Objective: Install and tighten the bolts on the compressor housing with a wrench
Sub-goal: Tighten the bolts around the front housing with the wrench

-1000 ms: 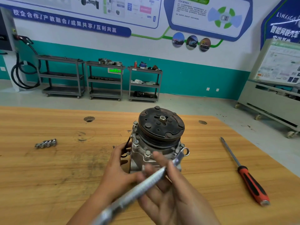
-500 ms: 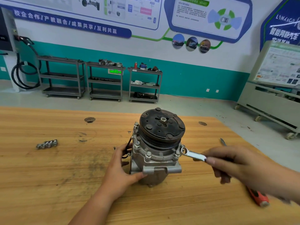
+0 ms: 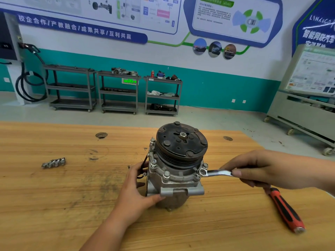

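A grey metal compressor [image 3: 175, 180] with a dark pulley on top stands upright on the wooden table [image 3: 54, 205]. Several bolts sit around its housing flange, one at the front [image 3: 166, 174]. My left hand [image 3: 137, 187] grips the housing's left side, thumb under its front ledge. My right hand [image 3: 261, 171] pinches the handle of a shiny wrench [image 3: 215, 173]. The wrench lies level, pointing right, with its ring end over a bolt at the flange's right edge.
A red-and-black screwdriver [image 3: 284, 212] lies on the table at the right, partly under my right hand. A small heap of loose bolts [image 3: 54, 162] lies at the left. Shelf carts [image 3: 118, 91] and a grey trolley [image 3: 304, 113] stand on the floor beyond the table.
My right hand swung the wrench handle from near my body out to the right, ring end staying at the right-hand flange bolt. The left hand kept its hold on the housing.
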Tool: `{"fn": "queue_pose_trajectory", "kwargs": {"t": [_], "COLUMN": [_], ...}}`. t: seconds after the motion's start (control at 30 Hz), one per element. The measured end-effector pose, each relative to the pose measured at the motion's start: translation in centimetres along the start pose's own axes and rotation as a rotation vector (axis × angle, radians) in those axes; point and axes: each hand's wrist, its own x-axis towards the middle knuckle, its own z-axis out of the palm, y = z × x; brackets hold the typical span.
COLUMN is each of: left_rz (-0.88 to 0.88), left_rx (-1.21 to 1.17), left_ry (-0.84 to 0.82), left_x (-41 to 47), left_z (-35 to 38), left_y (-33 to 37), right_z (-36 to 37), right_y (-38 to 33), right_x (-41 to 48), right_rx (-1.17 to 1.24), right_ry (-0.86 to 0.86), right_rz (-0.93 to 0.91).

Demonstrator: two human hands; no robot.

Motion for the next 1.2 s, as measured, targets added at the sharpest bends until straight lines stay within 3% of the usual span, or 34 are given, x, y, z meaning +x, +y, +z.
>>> {"fn": "queue_pose_trajectory", "kwargs": {"t": [0.2, 0.37, 0.5, 0.57, 0.7, 1.0, 1.2], "left_rz": [-0.005, -0.005, -0.025, -0.024, -0.016, 0.083, -0.019], "left_rx": [-0.003, -0.011, 0.001, 0.001, 0.000, 0.019, 0.005], "left_ry": [0.006, -0.003, -0.013, -0.015, -0.018, 0.044, 0.067], "left_x": [0.0, 0.0, 0.0, 0.1, 0.1, 0.5, 0.8], "left_z": [0.2, 0.1, 0.0, 0.0, -0.1, 0.2, 0.6], "left_y": [-0.3, -0.2, -0.2, -0.3, -0.5, -1.8, -1.6], "right_z": [-1.6, -3.4, -1.7, 0.1, 4.5, 12.4, 13.4], "right_y": [-1.3, -2.6, -2.2, -1.5, -1.4, -7.6, -10.6], "right_x": [1.4, 2.5, 2.4, 1.9, 0.8, 2.7, 5.2], "right_rx": [-0.140, -0.117, 0.222, 0.501, 0.959, 1.665, 2.074], "right_ry": [-0.043, -0.184, -0.468, -0.499, -0.323, 0.252, 0.412], "right_rz": [0.058, 0.186, 0.276, 0.248, 0.179, 0.064, -0.150]}}
